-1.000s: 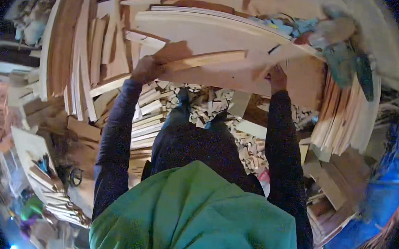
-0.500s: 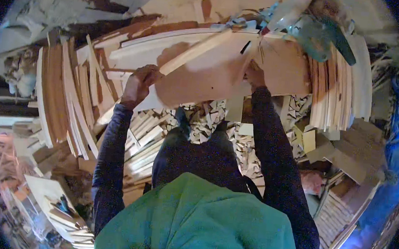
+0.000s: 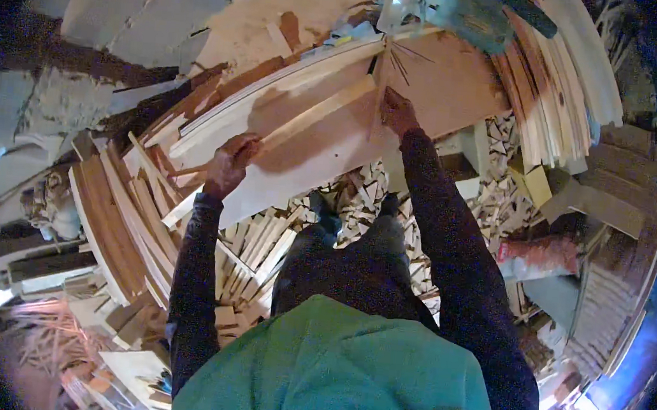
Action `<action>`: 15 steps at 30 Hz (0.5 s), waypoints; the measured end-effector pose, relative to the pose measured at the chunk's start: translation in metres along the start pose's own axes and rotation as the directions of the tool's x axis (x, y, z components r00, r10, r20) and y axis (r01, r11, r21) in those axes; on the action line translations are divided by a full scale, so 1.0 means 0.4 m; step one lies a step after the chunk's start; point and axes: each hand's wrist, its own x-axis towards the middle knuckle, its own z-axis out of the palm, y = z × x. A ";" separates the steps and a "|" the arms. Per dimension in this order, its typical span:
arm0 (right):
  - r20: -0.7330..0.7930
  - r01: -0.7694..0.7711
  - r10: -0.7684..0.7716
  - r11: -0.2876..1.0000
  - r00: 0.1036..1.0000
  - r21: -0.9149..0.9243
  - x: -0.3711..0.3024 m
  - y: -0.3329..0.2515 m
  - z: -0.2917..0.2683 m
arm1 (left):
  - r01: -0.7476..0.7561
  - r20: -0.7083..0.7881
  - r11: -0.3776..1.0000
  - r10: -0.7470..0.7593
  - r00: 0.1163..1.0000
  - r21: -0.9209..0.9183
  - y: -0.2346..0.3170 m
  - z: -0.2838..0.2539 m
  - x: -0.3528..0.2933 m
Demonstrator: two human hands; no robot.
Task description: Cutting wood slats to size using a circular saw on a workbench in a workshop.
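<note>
A long pale wooden strip (image 3: pixel 317 114) lies slanted over a broad wooden work board (image 3: pixel 292 172). My left hand (image 3: pixel 232 157) is closed round its near left end. The strip's far end reaches a thin upright piece (image 3: pixel 380 92) standing on the board, perhaps a saw blade or guide. Just right of that upright is my right hand (image 3: pixel 399 113), fingers bunched close to it; whether they pinch anything is hidden. Behind the upright rises a machine with a greenish body (image 3: pixel 470 18).
Stacked boards (image 3: pixel 112 225) stand at my left, and more upright planks (image 3: pixel 545 91) at the right. Wood offcuts (image 3: pixel 357 188) cover the floor round my feet. A yellow block (image 3: pixel 535 185) and a red-and-white bag (image 3: pixel 539 255) lie to the right.
The strip's far end has swung rightward to the upright piece, my left hand moving slightly with it. My right hand stays beside the upright. The whole view has turned.
</note>
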 end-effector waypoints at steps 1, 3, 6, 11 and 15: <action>0.061 0.035 -0.042 0.993 0.997 0.110 -0.010 -0.047 0.008 | 0.019 -0.017 1.000 -0.019 1.000 0.009 -0.007 -0.009 -0.023; 0.053 0.053 -0.065 0.978 0.997 0.201 -0.004 0.053 -0.015 | -0.191 -0.066 0.894 0.237 0.969 0.404 -0.002 0.008 0.021; -0.259 0.258 -0.239 0.965 0.936 0.045 0.036 0.254 -0.028 | -0.261 -0.016 0.835 0.306 0.952 0.484 0.055 0.065 0.172; 0.139 -0.076 -0.068 0.569 0.988 0.819 0.017 0.126 0.020 | -0.331 -0.074 0.589 0.557 0.828 0.737 -0.037 0.048 0.221; -0.120 0.032 -0.022 0.997 0.993 0.074 0.029 0.203 -0.004 | -0.245 -0.163 0.655 0.497 0.852 0.714 -0.010 0.141 0.338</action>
